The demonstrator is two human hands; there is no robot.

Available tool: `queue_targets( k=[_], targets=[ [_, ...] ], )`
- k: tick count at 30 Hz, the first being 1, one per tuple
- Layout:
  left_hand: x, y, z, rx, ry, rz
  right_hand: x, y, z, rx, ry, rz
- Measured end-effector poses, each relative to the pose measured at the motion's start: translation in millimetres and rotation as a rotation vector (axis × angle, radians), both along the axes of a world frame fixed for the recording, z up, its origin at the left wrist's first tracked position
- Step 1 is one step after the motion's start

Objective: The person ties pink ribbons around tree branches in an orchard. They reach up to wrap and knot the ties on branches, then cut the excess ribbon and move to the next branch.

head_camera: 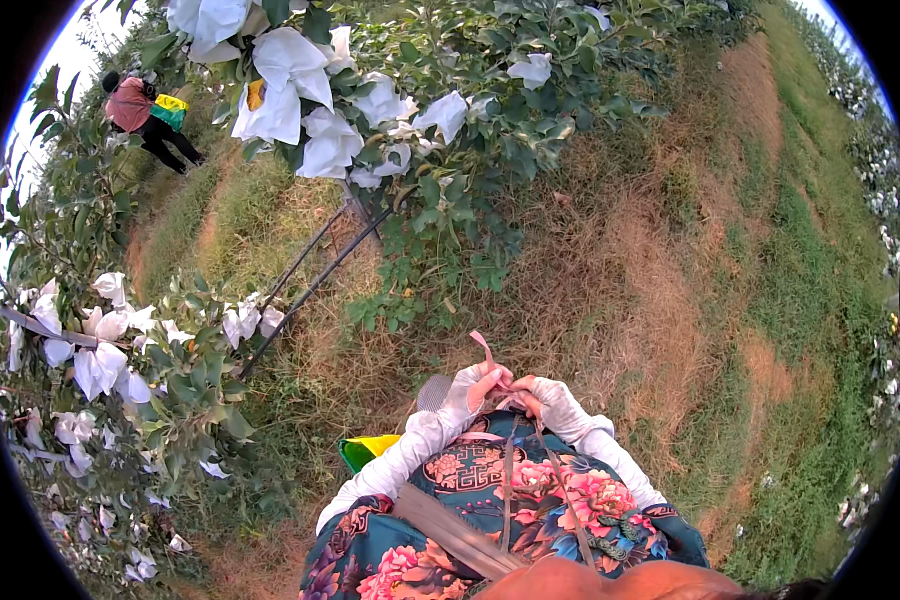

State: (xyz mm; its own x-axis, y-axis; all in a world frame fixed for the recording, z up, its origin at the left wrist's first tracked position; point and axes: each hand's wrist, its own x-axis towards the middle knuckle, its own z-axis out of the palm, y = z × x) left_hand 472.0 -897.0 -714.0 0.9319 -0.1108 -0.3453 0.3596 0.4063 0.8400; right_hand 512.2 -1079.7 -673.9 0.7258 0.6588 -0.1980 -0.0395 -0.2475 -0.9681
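In front of my waist, my left hand [487, 382] pinches a narrow pink fabric strap [481, 345], whose loose end sticks up above the fingers. My right hand [531, 396] is close against it, fingers gripping what looks like another part of the strap; the exact hold is partly hidden. A further pink length [478, 436] runs across the floral top [532, 480] toward my left side. Pale sleeves [401, 454] cover both forearms up to the fingers. A yellow and green bag [371, 448] shows beside my left forearm. Thin cords [508, 487] hang down over the chest.
White fruit bags [330, 142] hang on the leafy branches ahead, with more bags [101, 367] at left. Dark poles [319, 281] slant between them. Dry grass [600, 277] covers the ground. A person [131, 105] with a yellow and green bag [169, 111] stands far left.
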Motion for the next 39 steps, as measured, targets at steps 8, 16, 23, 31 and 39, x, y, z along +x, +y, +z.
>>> queue_targets(
  k=[8, 16, 23, 31, 39],
  targets=[
    [43, 4, 8, 0.077, -0.157, -0.227, 35, 19, -2, 0.032, -0.418, -0.307],
    [97, 60, 34, 0.295, -0.347, -0.491, 67, 83, -8, 0.490, 0.192, -0.516],
    [171, 213, 106, 0.747, -0.801, -0.197, 104, 141, 34, 0.756, 0.237, -0.630],
    [195, 371, 426, 0.435, -1.338, 0.806, 115, 144, -13, 0.770, 0.436, -0.649],
    [210, 491, 614, 0.703, -1.360, 1.259, 171, 110, -111, 0.503, 0.374, -0.602]
  ],
)
